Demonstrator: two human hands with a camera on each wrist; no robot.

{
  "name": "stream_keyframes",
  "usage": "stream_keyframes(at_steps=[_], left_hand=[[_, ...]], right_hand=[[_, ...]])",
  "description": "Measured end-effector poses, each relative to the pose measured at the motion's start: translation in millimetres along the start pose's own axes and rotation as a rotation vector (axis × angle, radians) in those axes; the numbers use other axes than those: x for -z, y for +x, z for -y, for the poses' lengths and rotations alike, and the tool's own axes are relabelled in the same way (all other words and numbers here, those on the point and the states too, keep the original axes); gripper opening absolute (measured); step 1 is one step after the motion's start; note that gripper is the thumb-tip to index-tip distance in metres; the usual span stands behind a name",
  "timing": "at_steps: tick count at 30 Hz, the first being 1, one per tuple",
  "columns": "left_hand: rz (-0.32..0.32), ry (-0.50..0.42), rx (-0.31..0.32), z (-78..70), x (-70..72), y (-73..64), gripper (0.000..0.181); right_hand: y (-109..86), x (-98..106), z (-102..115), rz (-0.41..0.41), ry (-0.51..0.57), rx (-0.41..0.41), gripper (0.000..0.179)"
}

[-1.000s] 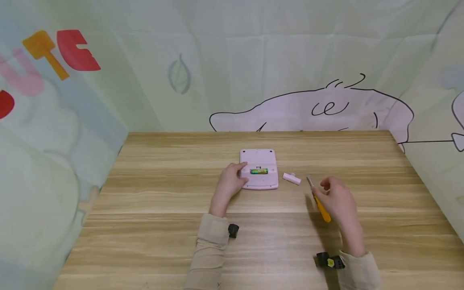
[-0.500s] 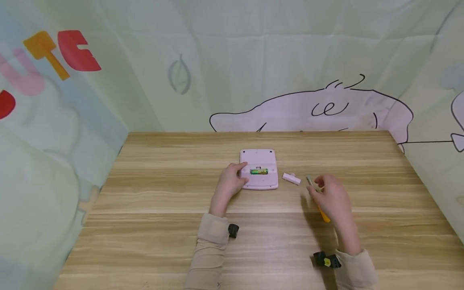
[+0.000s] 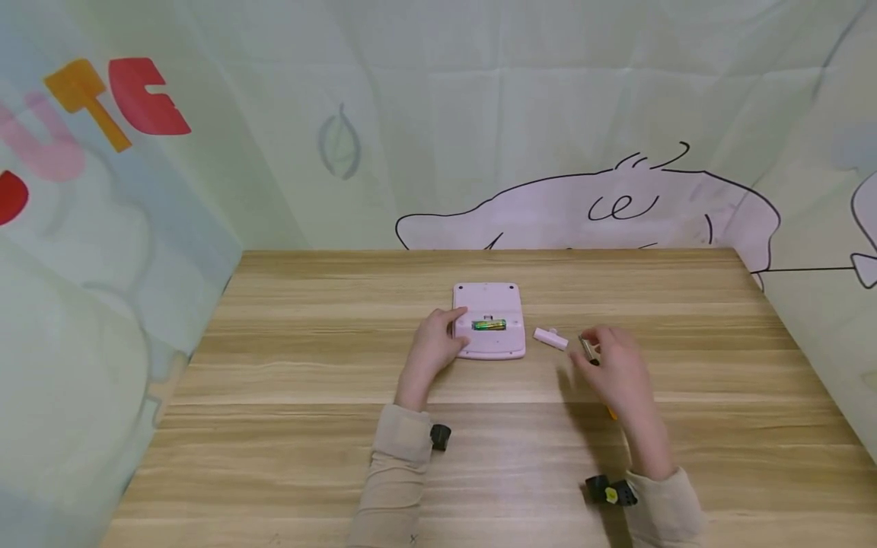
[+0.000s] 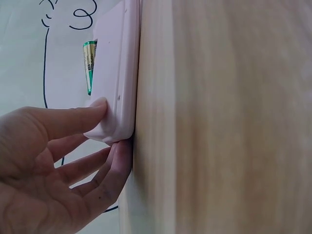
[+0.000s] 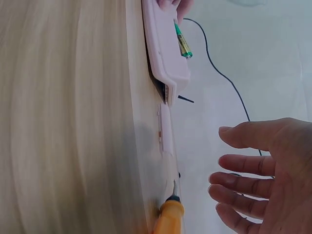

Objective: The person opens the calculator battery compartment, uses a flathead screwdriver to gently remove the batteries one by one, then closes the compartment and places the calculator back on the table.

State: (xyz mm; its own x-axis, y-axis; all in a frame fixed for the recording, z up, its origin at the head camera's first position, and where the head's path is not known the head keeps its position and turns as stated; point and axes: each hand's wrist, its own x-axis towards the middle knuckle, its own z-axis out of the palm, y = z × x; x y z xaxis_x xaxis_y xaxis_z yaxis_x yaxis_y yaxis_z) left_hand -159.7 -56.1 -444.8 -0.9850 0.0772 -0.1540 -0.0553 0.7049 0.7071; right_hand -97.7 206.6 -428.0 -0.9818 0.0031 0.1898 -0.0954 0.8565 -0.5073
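Observation:
A pink calculator [image 3: 488,301] lies face down on the table, its battery slot uncovered. A green-and-gold battery [image 3: 489,325] sits in that slot, sticking out above the back in the left wrist view. My left hand [image 3: 435,344] holds the calculator's left edge, thumb [image 4: 73,122] on the back and fingers at the side. The small pink battery cover [image 3: 550,339] lies to the calculator's right. My right hand [image 3: 620,373] hovers over a screwdriver [image 5: 170,219] with an orange handle, fingers apart and holding nothing. In the head view that hand hides most of the screwdriver.
The wood-grain table [image 3: 308,457] stretches out on both sides of my arms. A printed cloth backdrop [image 3: 438,137] hangs behind the table's far edge and along both sides.
My right hand has moved left and slightly away from me, over the screwdriver towards the battery cover. The left hand, calculator, battery, cover and screwdriver have stayed in place.

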Motion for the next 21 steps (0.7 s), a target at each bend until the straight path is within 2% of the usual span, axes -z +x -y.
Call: stream_keyframes(at_steps=[7,13,21], left_hand=[[0.002,-0.007,0.004,-0.5,0.3,-0.1,0.053],[0.004,0.001,0.008,-1.3,0.1,-0.2,0.053],[0.000,-0.001,0.009,-1.5,0.2,-1.4,0.053]], right_hand=[[3.4,-7.5,9.3,0.047,0.015,-0.025,0.034],[5.8,-12.0,14.5,0.056,0.040,-0.020,0.034],[10.6,-19.7,14.9,0.046,0.051,0.085,0.035]])
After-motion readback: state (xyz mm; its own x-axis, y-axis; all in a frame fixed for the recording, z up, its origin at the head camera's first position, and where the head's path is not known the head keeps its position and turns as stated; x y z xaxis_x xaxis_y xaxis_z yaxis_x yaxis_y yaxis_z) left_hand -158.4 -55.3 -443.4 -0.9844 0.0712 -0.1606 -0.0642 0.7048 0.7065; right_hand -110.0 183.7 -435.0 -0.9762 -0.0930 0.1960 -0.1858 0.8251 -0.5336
